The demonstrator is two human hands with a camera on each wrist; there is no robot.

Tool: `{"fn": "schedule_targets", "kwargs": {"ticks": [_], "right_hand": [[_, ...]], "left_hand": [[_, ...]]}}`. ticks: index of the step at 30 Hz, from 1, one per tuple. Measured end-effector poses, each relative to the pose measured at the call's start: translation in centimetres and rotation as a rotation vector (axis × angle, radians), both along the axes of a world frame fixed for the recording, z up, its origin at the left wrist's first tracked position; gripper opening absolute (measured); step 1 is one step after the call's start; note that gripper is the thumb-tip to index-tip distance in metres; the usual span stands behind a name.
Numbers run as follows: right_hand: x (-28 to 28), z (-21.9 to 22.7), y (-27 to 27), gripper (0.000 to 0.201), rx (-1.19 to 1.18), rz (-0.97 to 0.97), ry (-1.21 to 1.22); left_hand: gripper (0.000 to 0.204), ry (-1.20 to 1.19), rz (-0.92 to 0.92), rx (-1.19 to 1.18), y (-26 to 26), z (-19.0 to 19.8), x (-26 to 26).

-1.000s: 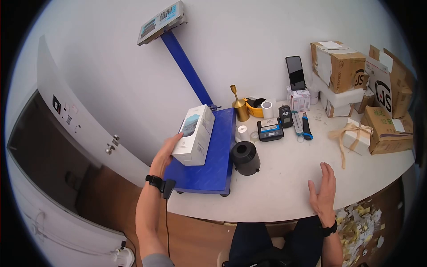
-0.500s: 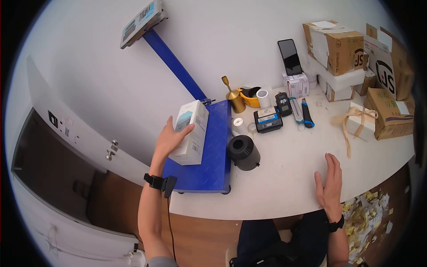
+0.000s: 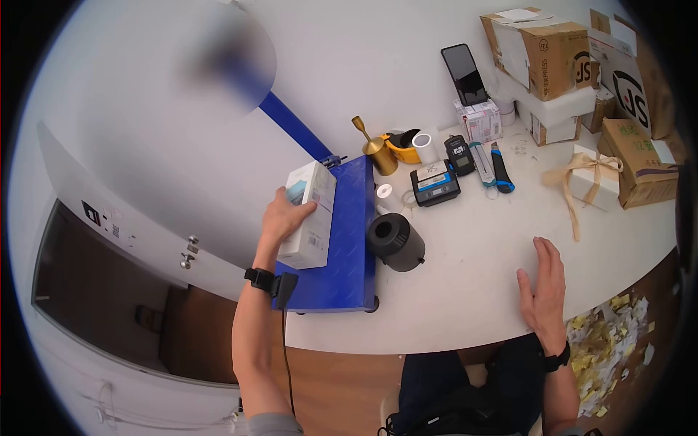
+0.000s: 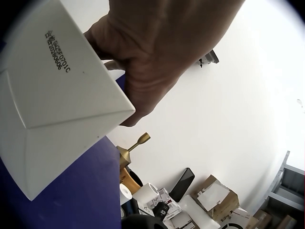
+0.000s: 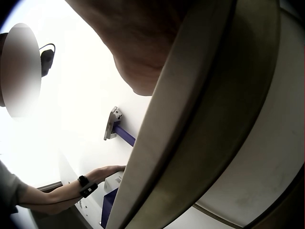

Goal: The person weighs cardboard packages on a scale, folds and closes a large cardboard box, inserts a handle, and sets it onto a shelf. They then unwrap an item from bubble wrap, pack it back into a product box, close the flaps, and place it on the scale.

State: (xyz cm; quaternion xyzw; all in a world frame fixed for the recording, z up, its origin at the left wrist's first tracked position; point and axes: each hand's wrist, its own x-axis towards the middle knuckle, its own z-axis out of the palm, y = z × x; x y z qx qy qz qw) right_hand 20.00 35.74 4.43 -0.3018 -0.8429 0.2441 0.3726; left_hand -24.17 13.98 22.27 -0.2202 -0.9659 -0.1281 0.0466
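A long white carton (image 3: 314,225) with a bluish picture on top lies on the blue platform (image 3: 352,218) of a scale. My left hand (image 3: 283,218) holds it from above, thumb across the top face and fingers toward the left side. In the left wrist view the carton's printed end (image 4: 57,81) faces the camera, and the hand partly hides the carton behind it. Near the table's front edge, my right hand (image 3: 543,294) rests with fingers extended and nothing in it.
A black cylinder (image 3: 396,243) stands beside the platform. Behind it are a brass-coloured object (image 3: 379,156), a small blue-and-black device (image 3: 436,183), a cutter (image 3: 502,167) and a phone (image 3: 464,73). Cardboard boxes (image 3: 545,54) are stacked at right, near a ribboned white box (image 3: 592,182).
My left hand has gone from the carton's left side to over its top, with the thumb now across it. The head view has shifted; the right hand still rests on the table.
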Motion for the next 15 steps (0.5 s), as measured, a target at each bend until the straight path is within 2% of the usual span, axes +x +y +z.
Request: {"fn": "schedule_targets", "kwargs": {"ticks": [8, 15], "right_hand": [[0.1, -0.3, 0.1, 0.059, 0.021, -0.002, 0.012], [0.1, -0.4, 0.2, 0.058, 0.007, -0.016, 0.008]], "left_hand": [[0.104, -0.070, 0.008, -0.072, 1.0, 0.7, -0.2], [0.094, 0.034, -0.007, -0.271, 2.0, 0.2, -0.9]]}}
